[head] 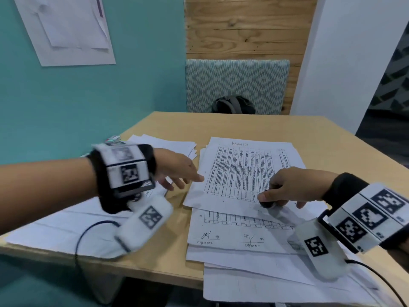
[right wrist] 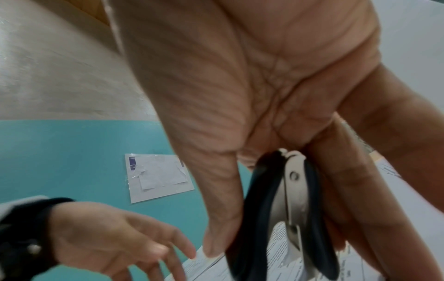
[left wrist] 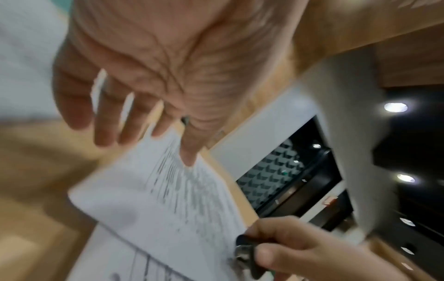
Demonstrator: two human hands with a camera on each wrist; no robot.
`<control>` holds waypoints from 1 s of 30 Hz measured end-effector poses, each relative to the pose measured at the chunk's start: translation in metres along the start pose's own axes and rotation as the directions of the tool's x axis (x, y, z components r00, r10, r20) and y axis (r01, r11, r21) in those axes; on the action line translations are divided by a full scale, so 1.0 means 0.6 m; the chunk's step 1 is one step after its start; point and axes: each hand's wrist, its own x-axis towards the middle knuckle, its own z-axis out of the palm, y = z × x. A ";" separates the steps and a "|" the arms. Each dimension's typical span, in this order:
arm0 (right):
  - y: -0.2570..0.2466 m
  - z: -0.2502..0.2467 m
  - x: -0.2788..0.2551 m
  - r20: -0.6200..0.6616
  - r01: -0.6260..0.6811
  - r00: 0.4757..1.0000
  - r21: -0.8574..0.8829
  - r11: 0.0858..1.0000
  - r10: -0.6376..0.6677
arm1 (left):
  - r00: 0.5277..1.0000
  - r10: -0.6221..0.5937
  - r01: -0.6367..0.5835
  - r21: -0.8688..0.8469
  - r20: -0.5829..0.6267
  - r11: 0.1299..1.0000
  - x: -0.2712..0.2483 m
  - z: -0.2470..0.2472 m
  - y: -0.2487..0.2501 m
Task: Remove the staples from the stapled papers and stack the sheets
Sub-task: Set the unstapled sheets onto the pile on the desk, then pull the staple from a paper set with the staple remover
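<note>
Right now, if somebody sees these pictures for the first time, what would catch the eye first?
First, the printed table sheet on top of a loose pile of papers at the middle of the wooden table. Next, the right hand holding a black staple remover down on that sheet's near edge, while the left hand, fingers spread, reaches to its left edge.

Black wrist straps [head: 124,171], white marker-coded camera blocks [head: 374,214], black cables [head: 88,231]
</note>
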 end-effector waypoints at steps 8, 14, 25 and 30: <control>-0.001 -0.005 -0.001 0.012 0.018 1.000 0.037 0.999 -0.019 | 0.981 -0.131 0.103 -0.186 -0.144 0.977 0.096 0.020 0.013; 0.000 -0.016 0.003 0.078 -0.021 0.997 0.106 0.994 0.013 | 0.990 -0.098 0.027 -0.542 -0.103 0.840 0.081 0.009 0.041; -0.077 -0.083 0.075 -0.414 0.238 0.904 0.696 0.677 0.108 | 0.967 0.088 -0.233 -0.693 -0.239 0.682 0.082 0.029 0.037; -0.094 -0.038 0.119 -0.429 0.258 0.892 0.742 0.618 0.144 | 0.964 0.130 -0.264 -0.801 -0.231 0.538 0.094 0.041 0.020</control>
